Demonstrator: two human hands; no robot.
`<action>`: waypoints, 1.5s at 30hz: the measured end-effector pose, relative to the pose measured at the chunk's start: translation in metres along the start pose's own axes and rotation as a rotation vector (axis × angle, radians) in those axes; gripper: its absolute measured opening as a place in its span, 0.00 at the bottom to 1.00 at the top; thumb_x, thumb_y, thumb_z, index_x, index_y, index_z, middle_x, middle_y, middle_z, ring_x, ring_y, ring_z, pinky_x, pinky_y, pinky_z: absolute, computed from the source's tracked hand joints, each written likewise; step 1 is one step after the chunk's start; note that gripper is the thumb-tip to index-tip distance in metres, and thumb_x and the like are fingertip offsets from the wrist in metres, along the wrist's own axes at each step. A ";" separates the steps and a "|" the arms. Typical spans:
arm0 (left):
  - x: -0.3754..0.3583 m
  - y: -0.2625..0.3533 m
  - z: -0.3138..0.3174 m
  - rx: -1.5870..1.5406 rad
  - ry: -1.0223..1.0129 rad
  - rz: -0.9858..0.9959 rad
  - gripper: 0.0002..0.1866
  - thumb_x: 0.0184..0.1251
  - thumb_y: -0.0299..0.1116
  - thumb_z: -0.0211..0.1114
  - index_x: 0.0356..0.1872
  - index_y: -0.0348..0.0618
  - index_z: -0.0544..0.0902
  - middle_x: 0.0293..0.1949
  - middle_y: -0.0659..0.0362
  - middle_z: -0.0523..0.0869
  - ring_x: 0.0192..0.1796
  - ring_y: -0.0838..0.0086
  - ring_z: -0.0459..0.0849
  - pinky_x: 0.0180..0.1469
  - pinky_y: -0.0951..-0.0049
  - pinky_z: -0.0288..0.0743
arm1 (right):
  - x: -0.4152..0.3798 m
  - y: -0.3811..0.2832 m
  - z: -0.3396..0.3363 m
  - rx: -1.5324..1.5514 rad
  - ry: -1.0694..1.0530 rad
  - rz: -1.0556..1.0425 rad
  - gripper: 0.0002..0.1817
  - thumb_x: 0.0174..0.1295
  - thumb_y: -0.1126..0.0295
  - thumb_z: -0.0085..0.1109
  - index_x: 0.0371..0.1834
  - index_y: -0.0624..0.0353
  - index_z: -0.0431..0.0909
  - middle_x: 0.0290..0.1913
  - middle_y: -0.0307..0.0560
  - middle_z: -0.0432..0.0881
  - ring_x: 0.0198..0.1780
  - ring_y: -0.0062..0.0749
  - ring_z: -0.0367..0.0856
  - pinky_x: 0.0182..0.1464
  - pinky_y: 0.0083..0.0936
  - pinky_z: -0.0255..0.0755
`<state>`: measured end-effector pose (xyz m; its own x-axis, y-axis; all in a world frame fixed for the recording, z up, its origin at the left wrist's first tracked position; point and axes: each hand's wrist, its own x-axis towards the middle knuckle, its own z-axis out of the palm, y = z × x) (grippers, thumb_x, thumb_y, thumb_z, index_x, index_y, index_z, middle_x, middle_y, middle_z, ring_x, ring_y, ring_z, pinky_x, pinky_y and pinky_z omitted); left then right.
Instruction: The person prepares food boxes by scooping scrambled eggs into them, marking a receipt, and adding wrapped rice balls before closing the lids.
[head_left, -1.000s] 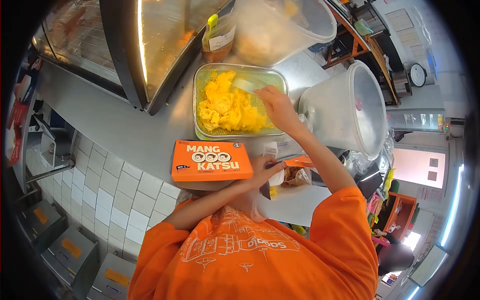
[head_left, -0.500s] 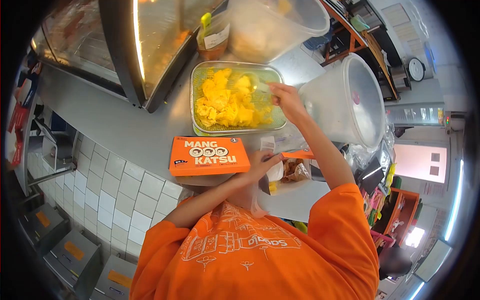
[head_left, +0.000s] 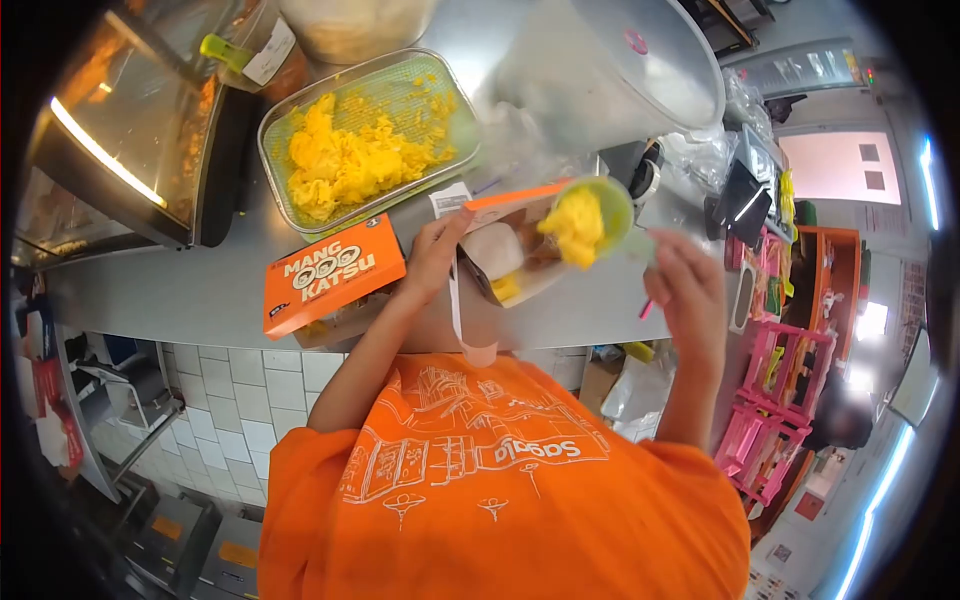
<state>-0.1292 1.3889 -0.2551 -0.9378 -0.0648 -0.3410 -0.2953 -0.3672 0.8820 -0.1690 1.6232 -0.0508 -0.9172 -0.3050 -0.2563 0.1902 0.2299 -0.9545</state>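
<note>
My right hand (head_left: 685, 280) grips the handle of a pale green see-through ladle (head_left: 618, 208), somewhat blurred. A lump of yellow scrambled egg (head_left: 575, 228) sits in the ladle, over the right part of an open takeout box (head_left: 525, 290). Inside that box are white rice (head_left: 492, 250), a bit of yellow egg and brown food, partly hidden. My left hand (head_left: 438, 255) holds the box's left side, fingers on its orange edge. Beyond it, a metal tray (head_left: 268, 170) with a green mesh liner holds more scrambled egg (head_left: 350, 160).
A closed orange "Mang Katsu" box (head_left: 335, 275) lies left of my left hand. Large clear tubs (head_left: 610, 80) stand at the back. A glass food warmer (head_left: 130, 130) is at the left, beside a container with a green handle (head_left: 225, 50). Pink crates (head_left: 765, 430) are at the right.
My right hand has moved from the tray toward the right and nearer to me, bringing egg in the ladle over the open box. The view has turned; my left hand stays at the box.
</note>
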 end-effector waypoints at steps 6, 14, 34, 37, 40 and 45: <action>-0.006 0.006 0.003 -0.109 -0.066 0.017 0.29 0.75 0.50 0.48 0.53 0.29 0.79 0.49 0.56 0.83 0.51 0.77 0.77 0.57 0.78 0.66 | -0.033 0.126 0.035 -0.814 0.073 -0.526 0.18 0.60 0.84 0.52 0.53 0.61 0.78 0.39 0.48 0.79 0.34 0.36 0.80 0.34 0.28 0.74; -0.010 0.006 0.008 -0.085 -0.004 -0.036 0.28 0.76 0.49 0.47 0.54 0.29 0.78 0.51 0.55 0.81 0.53 0.76 0.76 0.59 0.77 0.65 | -0.043 0.155 0.037 -0.348 0.306 -0.103 0.13 0.66 0.80 0.50 0.51 0.65 0.78 0.37 0.46 0.79 0.31 0.26 0.74 0.32 0.23 0.69; -0.002 0.001 0.010 0.094 0.010 0.190 0.19 0.67 0.39 0.63 0.49 0.33 0.79 0.44 0.57 0.84 0.50 0.76 0.80 0.55 0.76 0.70 | 0.011 -0.017 0.012 0.481 0.191 -0.152 0.17 0.68 0.71 0.51 0.56 0.72 0.72 0.37 0.44 0.77 0.25 0.15 0.62 0.28 0.15 0.58; 0.008 0.011 0.008 0.011 0.041 0.116 0.19 0.68 0.41 0.62 0.48 0.32 0.80 0.41 0.57 0.85 0.48 0.76 0.81 0.54 0.77 0.70 | -0.008 0.009 0.009 0.407 0.159 -0.140 0.15 0.67 0.73 0.50 0.53 0.72 0.74 0.35 0.41 0.76 0.25 0.16 0.64 0.27 0.16 0.57; 0.004 0.017 0.011 0.063 0.069 0.095 0.19 0.68 0.42 0.62 0.45 0.32 0.81 0.40 0.57 0.85 0.46 0.77 0.80 0.52 0.78 0.70 | -0.043 0.038 0.028 -0.278 0.411 -0.200 0.13 0.64 0.80 0.51 0.50 0.65 0.78 0.33 0.40 0.76 0.28 0.21 0.71 0.28 0.20 0.65; 0.012 0.005 0.010 -0.017 0.056 0.123 0.20 0.68 0.44 0.62 0.43 0.32 0.81 0.37 0.59 0.84 0.44 0.79 0.79 0.49 0.78 0.70 | -0.051 0.165 0.072 -0.928 0.217 -0.503 0.19 0.57 0.88 0.52 0.52 0.64 0.78 0.43 0.55 0.79 0.42 0.45 0.79 0.43 0.31 0.76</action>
<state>-0.1434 1.3955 -0.2509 -0.9550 -0.1620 -0.2485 -0.1750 -0.3688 0.9129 -0.0662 1.6105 -0.2066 -0.8760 -0.4107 0.2529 -0.4820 0.7632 -0.4304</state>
